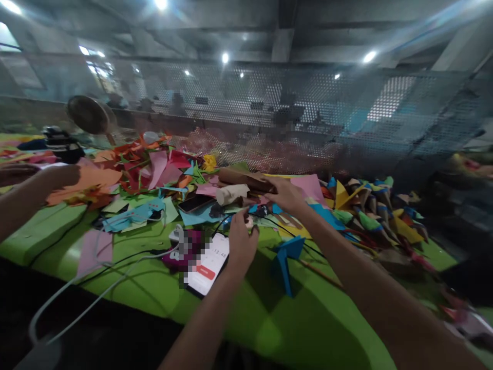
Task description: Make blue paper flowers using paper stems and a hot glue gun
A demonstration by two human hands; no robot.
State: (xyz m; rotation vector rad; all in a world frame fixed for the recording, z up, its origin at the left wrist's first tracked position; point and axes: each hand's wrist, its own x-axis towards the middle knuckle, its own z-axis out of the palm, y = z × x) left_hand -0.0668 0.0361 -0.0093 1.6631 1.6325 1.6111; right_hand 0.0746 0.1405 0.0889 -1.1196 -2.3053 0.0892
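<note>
My left hand (pixel 243 244) is closed just above the right edge of a lit phone (pixel 211 264). A small pale thing shows at its fingertips, too blurred to name. Farther forward, my right hand (pixel 285 194) reaches in from the right with its fingers apart, at the end of a brown paper sheet (pixel 246 180). I cannot tell whether it touches the sheet. Between the hands lie small blue and dark pieces. A cream paper roll (pixel 232 195) rests left of my right hand. Near my right forearm stands a folded blue paper piece (pixel 288 259).
A purple power strip (pixel 185 252) with white plugs and loose cables lies left of the phone. Coloured paper scraps (pixel 162 169) are heaped behind. Paper cones (pixel 373 210) cluster at the right. Another person's arm (pixel 38 192) reaches in from the left. A mesh screen (pixel 246 113) stands behind.
</note>
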